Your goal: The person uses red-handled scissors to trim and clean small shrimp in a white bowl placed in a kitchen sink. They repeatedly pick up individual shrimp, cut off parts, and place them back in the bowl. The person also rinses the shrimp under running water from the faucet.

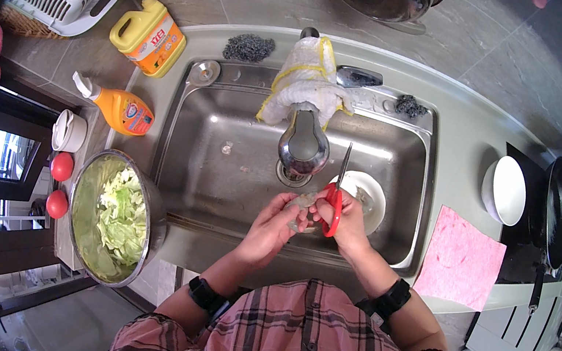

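Note:
Over the steel sink (205, 163), my left hand (269, 229) grips a translucent greyish raw shrimp (304, 200). My right hand (348, 226) holds scissors with red handles (329, 228), their blades pointing away from me and close together. The fingertips of that hand also meet the shrimp, so part of it is hidden. Behind my right hand, a white bowl (379, 195) rests in the sink with some pale, shrimp-like pieces (365, 198) inside. Small bits of pale debris (227, 148) lie on the sink floor to the left.
A faucet (304, 143) wrapped in a white cloth (306, 76) overhangs the sink. Left stand a metal basin (158, 227) of cut lettuce (123, 216) and a spray bottle (127, 111). At right are a pink cloth (462, 259), a white bowl (504, 190) and a frying pan (557, 213).

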Tool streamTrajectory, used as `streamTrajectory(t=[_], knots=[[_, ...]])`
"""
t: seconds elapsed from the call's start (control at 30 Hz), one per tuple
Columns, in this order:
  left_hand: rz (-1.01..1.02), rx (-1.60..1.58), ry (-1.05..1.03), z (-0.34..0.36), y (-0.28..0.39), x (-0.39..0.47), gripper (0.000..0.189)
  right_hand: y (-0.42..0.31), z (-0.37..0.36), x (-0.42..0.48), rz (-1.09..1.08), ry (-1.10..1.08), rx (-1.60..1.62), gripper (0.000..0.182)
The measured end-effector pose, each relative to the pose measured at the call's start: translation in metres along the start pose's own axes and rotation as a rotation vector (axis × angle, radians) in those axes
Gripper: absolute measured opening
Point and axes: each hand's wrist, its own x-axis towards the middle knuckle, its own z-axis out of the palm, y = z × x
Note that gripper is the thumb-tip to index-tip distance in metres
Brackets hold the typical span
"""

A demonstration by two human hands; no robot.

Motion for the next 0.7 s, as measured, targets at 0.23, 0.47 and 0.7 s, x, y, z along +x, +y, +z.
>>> streamTrajectory(t=[0.23, 0.47, 0.7], knots=[[-0.066, -0.250, 0.039, -0.002, 0.007, 0.002, 0.015, 0.017, -0.023, 0.004, -0.150, 0.001, -0.472, 0.020], [-0.024, -0.173, 0.136, -0.004, 0.005, 0.007, 0.025, 0.022, -0.018, -0.013, -0.328, -0.031, -0.958, 0.044], [0.024, 0.086, 0.154, -0.009, -0.008, 0.008, 0.024, 0.015, -0.011, -0.014, -0.357, -0.005, -1.068, 0.038]])
